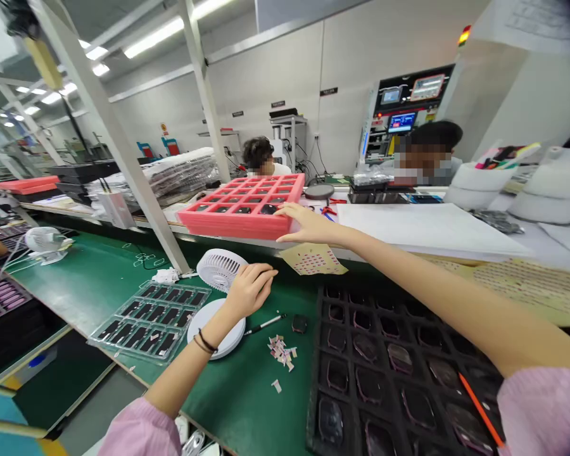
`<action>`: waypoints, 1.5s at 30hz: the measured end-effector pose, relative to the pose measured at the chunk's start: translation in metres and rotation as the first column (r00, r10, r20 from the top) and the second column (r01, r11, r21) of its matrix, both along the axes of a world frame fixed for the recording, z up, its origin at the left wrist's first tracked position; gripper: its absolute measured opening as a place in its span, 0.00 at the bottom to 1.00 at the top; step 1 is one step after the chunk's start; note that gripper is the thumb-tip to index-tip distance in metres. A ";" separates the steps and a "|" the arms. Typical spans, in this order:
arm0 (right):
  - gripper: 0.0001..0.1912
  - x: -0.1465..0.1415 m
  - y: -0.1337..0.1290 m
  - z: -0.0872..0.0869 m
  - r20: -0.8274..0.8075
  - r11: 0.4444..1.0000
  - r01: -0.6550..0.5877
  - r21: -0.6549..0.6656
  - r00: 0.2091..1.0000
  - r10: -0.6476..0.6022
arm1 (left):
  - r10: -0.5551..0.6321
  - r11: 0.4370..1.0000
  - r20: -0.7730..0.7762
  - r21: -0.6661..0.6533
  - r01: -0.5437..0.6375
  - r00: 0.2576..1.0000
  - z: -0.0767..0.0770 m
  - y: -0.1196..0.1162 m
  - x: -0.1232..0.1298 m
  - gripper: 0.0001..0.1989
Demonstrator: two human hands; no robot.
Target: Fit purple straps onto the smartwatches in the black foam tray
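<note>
My right hand (306, 223) reaches to the near right corner of a pink-red foam tray (237, 227) on the raised shelf. Its fingertips are at the rim, beside a dark watch-like part (269, 209) that sits tilted in a corner compartment. The thumb is apart from the fingers, lower on the tray's side. My left hand (251, 290) hovers over the green bench in front of a white fan (221, 269). Its fingers are curled together, and whatever may be between them is hidden. A single dark part (299, 323) lies below on the bench.
A black foam tray (313, 380) with dark square parts and an orange stick (479, 408) fills the right. Small paper tabs (280, 351), a pen (266, 323) and a clear blister tray (118, 351) lie on the bench. A sticker sheet (313, 259) hangs below the shelf. Two people sit opposite.
</note>
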State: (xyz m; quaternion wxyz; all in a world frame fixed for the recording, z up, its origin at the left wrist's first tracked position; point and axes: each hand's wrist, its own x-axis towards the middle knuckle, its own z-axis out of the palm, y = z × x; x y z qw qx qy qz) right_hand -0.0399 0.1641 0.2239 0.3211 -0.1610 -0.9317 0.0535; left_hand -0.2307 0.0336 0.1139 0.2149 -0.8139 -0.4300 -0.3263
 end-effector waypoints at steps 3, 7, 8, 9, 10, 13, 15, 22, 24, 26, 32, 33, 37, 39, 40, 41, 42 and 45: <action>0.22 0.040 -0.036 -0.019 -0.082 0.996 0.075 0.050 0.994 -0.071 | 0.012 0.966 -0.052 -0.257 -0.025 0.999 -0.026 -0.018 0.007 0.13; 0.12 0.096 -0.092 -0.061 -0.097 0.978 0.201 0.049 0.976 -0.196 | -0.019 0.827 -0.115 -0.560 -0.048 0.993 -0.058 -0.015 0.026 0.14; 0.10 0.109 -0.106 -0.076 -0.065 0.974 0.221 0.039 0.974 -0.218 | -0.046 0.788 -0.131 -0.614 -0.044 0.990 -0.067 -0.012 0.031 0.17; 0.09 0.121 -0.118 -0.093 -0.037 0.968 0.251 0.026 0.968 -0.250 | -0.071 0.752 -0.142 -0.658 -0.041 0.987 -0.075 -0.009 0.035 0.20; 0.09 0.133 -0.130 -0.110 -0.013 0.957 0.289 0.012 0.957 -0.289 | -0.088 0.723 -0.146 -0.690 -0.038 0.985 -0.083 -0.005 0.039 0.23; 0.08 0.170 -0.157 -0.154 0.012 0.906 0.420 -0.047 0.907 -0.420 | -0.101 0.665 -0.142 -0.746 -0.039 0.985 -0.099 0.005 0.044 0.27; 0.08 0.196 -0.165 -0.172 -0.017 0.855 0.500 -0.139 0.862 -0.507 | -0.088 0.674 -0.113 -0.738 -0.024 0.990 -0.101 0.011 0.047 0.27; 0.08 0.271 -0.143 -0.174 -0.294 0.676 0.671 -0.304 0.609 -0.736 | -0.216 0.734 0.392 -0.539 0.414 0.894 -0.063 0.026 0.143 0.13; 0.08 0.277 -0.133 -0.171 -0.336 0.666 0.680 -0.307 0.577 -0.744 | -0.288 0.627 0.523 -0.530 0.570 0.802 -0.057 0.035 0.193 0.14; 0.09 0.280 -0.126 -0.170 -0.367 0.672 0.678 -0.299 0.568 -0.737 | -0.238 0.567 0.667 -0.495 0.659 0.706 -0.056 0.047 0.242 0.20; 0.12 0.292 -0.117 -0.171 -0.412 0.653 0.722 -0.229 0.536 -0.737 | 0.070 0.513 0.851 -0.479 0.712 0.521 -0.058 0.087 0.326 0.12; 0.12 0.295 -0.116 -0.171 -0.416 0.645 0.733 -0.215 0.529 -0.740 | 0.060 0.497 0.852 -0.478 0.724 0.521 -0.058 0.091 0.332 0.08; 0.13 0.303 -0.108 -0.165 -0.432 0.636 0.751 -0.178 0.521 -0.736 | 0.069 0.457 0.872 -0.459 0.762 0.484 -0.054 0.098 0.349 0.10; 0.13 0.305 -0.105 -0.164 -0.439 0.638 0.750 -0.177 0.520 -0.733 | 0.092 0.438 0.883 -0.450 0.778 0.459 -0.053 0.099 0.356 0.12; 0.13 0.306 -0.103 -0.164 -0.443 0.638 0.748 -0.182 0.517 -0.733 | 0.108 0.422 0.889 -0.447 0.789 0.446 -0.053 0.099 0.360 0.13; 0.13 0.307 -0.102 -0.166 -0.450 0.636 0.748 -0.191 0.509 -0.733 | 0.123 0.400 0.894 -0.441 0.803 0.430 -0.053 0.099 0.363 0.14; 0.13 0.309 -0.101 -0.167 -0.458 0.633 0.747 -0.201 0.500 -0.735 | 0.139 0.371 0.900 -0.434 0.821 0.413 -0.054 0.098 0.366 0.16; 0.13 0.314 -0.101 -0.174 -0.475 0.622 0.749 -0.226 0.473 -0.742 | 0.189 0.279 0.914 -0.401 0.872 0.360 -0.059 0.092 0.375 0.20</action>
